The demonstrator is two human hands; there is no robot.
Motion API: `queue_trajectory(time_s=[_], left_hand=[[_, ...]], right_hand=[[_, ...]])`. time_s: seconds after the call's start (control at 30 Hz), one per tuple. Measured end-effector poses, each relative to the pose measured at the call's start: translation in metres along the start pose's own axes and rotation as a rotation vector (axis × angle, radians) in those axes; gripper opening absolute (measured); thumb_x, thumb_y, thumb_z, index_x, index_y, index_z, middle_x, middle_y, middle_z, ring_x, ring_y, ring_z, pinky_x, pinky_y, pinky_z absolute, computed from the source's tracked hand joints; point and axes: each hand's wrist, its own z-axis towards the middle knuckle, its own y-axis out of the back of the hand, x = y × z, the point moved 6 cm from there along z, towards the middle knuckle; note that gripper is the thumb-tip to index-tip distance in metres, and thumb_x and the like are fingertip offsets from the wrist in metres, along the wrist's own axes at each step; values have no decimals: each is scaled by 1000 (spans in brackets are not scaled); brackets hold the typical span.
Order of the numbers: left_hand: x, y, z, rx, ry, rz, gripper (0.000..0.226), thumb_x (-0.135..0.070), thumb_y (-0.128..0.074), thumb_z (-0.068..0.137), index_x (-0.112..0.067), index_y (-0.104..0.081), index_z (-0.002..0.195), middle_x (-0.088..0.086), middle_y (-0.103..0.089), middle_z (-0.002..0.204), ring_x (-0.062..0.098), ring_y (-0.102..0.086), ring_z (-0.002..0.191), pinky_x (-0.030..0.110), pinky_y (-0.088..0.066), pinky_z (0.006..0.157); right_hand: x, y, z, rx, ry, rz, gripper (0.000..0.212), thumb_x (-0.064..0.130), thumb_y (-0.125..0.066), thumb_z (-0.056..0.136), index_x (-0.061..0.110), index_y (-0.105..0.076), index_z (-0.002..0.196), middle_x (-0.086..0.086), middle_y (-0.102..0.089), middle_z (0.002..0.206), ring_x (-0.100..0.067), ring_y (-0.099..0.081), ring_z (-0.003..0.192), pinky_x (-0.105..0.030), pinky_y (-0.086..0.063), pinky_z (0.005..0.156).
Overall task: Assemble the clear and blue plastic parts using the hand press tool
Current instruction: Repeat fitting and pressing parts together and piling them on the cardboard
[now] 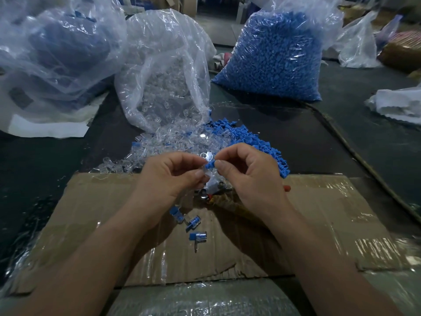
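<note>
My left hand (169, 173) pinches a small clear plastic part (205, 172) between thumb and fingers. My right hand (247, 169) pinches a blue plastic part (210, 165) and holds its end against the clear one. Both hands hover above the hand press tool (211, 190), a small metal piece with a red bit, mostly hidden under them. Behind lie a loose pile of clear parts (164, 144) and a pile of blue parts (255, 142). Three joined blue-and-clear pieces (192, 224) lie on the cardboard (319, 220) below my hands.
An open bag of clear parts (164, 71) stands behind the piles. A full bag of blue parts (273, 58) stands at the back right, another big bag (52, 53) at the back left. The taped cardboard sheet covers the near table; a white bag (398, 106) lies far right.
</note>
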Motion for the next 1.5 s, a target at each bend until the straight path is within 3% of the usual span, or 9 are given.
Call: queue_trajectory(time_s=[0.23,0.37,0.63,1.0,1.13,1.23,1.4,1.5], left_hand=[[-3,-3,-1,44,-7,-119,21,-12,-60,66,-11,-69,85,8,-71,74,10,-66,64,15,-51,60],[-1,-1,0,36,17,-175,19,-11,-62,64,-9,-68,82,8,-71,75,13,-66,65,17,-53,60],[-2,-2,0,19,-30,-132,12,-11,-64,62,-16,-71,71,9,-71,75,17,-68,68,19,-54,63],[-7,-5,-5,-46,-98,-16,13,1,-63,73,-10,-68,77,6,-71,74,12,-68,65,15,-52,59],[-4,-2,-3,-34,-39,-159,12,-9,-64,62,-14,-71,70,7,-71,72,14,-68,65,17,-53,60],[0,-3,0,15,34,-323,16,-5,-64,59,-16,-73,64,6,-70,68,14,-67,60,17,-53,56],[1,-6,1,99,82,-411,17,-2,-62,63,-16,-72,61,7,-68,64,12,-65,56,17,-53,53],[2,-6,0,102,87,-406,17,-2,-61,62,-16,-71,60,5,-67,64,12,-65,55,16,-53,53]], right_hand=[[6,-2,-2,37,48,-3,30,7,-66,82,35,-56,76,16,-59,70,4,-57,70,-7,-43,62],[3,-1,-2,74,-28,107,23,7,-68,79,29,-62,74,12,-63,68,1,-61,68,-10,-47,62],[1,-1,-3,59,-65,133,22,5,-69,77,25,-63,71,11,-64,63,-2,-62,60,-11,-48,56],[0,-1,-4,1,-10,30,29,8,-69,74,32,-57,65,20,-58,55,2,-57,55,-8,-44,50],[3,-2,-4,49,11,92,23,8,-70,77,29,-62,72,14,-62,62,0,-61,58,-10,-48,56],[5,-1,-3,86,19,162,21,9,-70,77,28,-63,76,14,-64,67,-1,-63,65,-11,-48,61],[10,-2,-3,127,86,160,27,11,-66,79,35,-62,91,16,-61,95,0,-60,90,-17,-50,78],[9,-5,-4,159,81,255,28,3,-64,79,28,-65,92,16,-67,87,0,-64,84,-14,-50,73]])
